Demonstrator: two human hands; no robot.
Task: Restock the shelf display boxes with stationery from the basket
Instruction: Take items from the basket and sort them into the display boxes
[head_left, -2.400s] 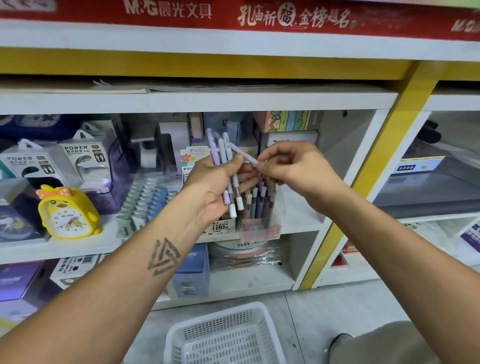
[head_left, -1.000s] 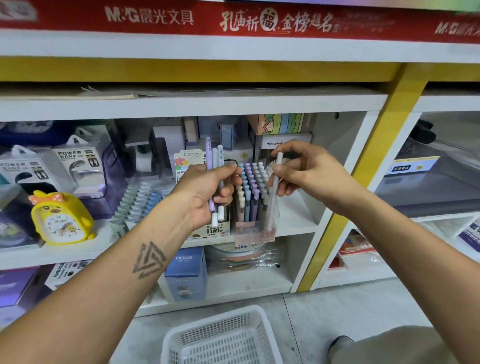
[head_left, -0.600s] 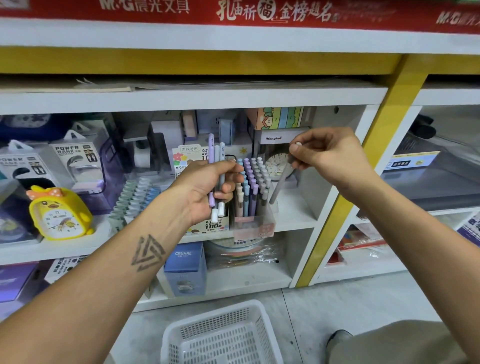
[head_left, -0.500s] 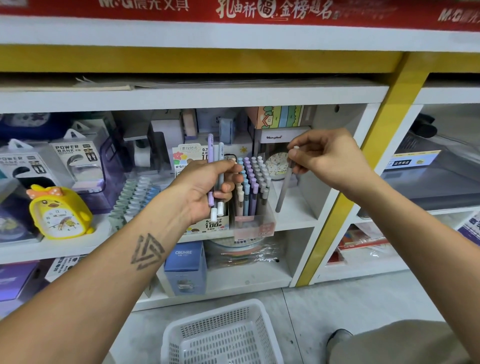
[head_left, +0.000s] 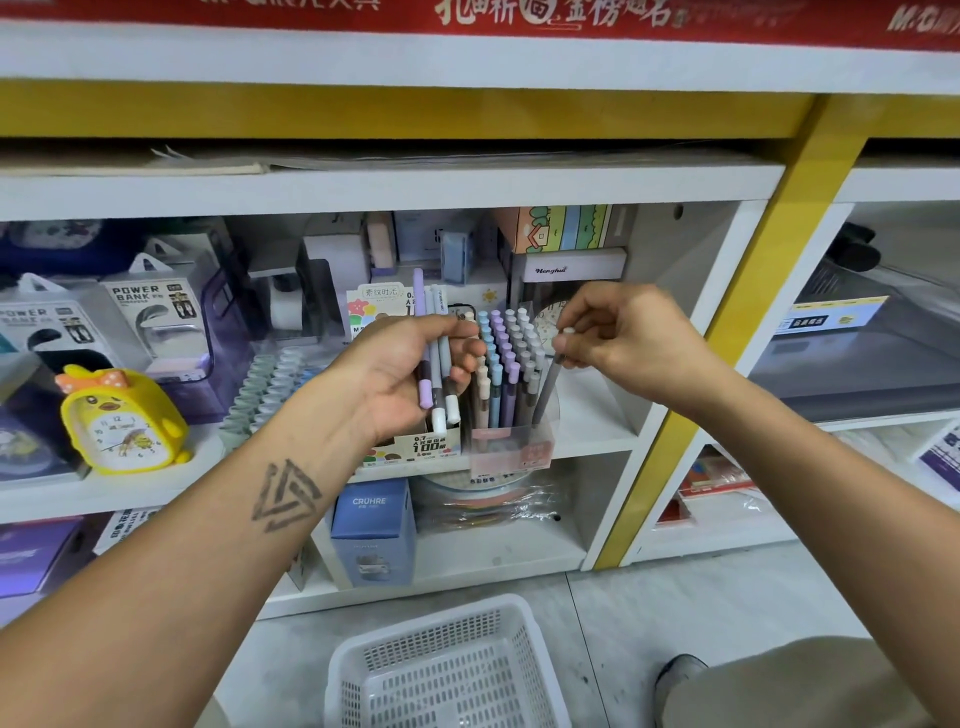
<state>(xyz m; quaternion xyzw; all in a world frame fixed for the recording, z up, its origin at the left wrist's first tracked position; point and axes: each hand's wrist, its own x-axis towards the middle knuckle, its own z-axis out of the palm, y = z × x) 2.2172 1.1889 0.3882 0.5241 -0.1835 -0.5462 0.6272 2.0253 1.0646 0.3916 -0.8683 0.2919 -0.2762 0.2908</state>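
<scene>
pens (head_left: 435, 364), 3 of them, gripped upright in left hand (head_left: 400, 371), fingers curled round them. right hand (head_left: 621, 338) pinches 1 grey pen (head_left: 546, 387) by its top, tip down in clear display box (head_left: 511, 447) on shelf (head_left: 597, 434); lower end blurred. basket (head_left: 447, 670) cut off at bottom edge.

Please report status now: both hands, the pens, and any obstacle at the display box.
Left hand grips three pens. Right hand pinches one grey pen, tip down at display box, right edge. Box nearly full; few free slots.
</scene>
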